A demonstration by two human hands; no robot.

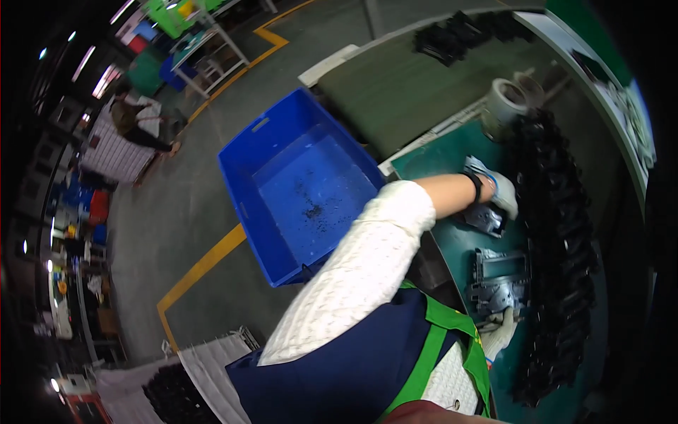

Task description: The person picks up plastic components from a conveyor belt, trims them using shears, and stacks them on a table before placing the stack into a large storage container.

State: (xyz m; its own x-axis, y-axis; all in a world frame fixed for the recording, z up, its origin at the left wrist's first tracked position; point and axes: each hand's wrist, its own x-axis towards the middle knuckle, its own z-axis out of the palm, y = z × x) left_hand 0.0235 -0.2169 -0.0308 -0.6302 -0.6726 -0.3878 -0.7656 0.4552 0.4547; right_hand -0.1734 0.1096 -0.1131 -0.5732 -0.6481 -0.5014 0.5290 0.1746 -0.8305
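Left hand point(498, 194) fingers are clamped on a small grey part point(486, 218); right hand point(503, 328) grips a grey frame point(500, 279) on the table point(452, 152). Beyond the fingers, black parts point(558, 233) are stacked; blue bin point(304, 187) sits nearly empty.

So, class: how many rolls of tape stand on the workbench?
2: a larger white roll at the bench's far end, and a smaller one just behind it. Others may be hidden behind the black parts.

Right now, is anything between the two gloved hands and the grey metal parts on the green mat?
No, nothing visible. The left hand already rests on a small grey metal part, and the right hand touches the near edge of the larger grey metal part. A row of black parts lies beside them.
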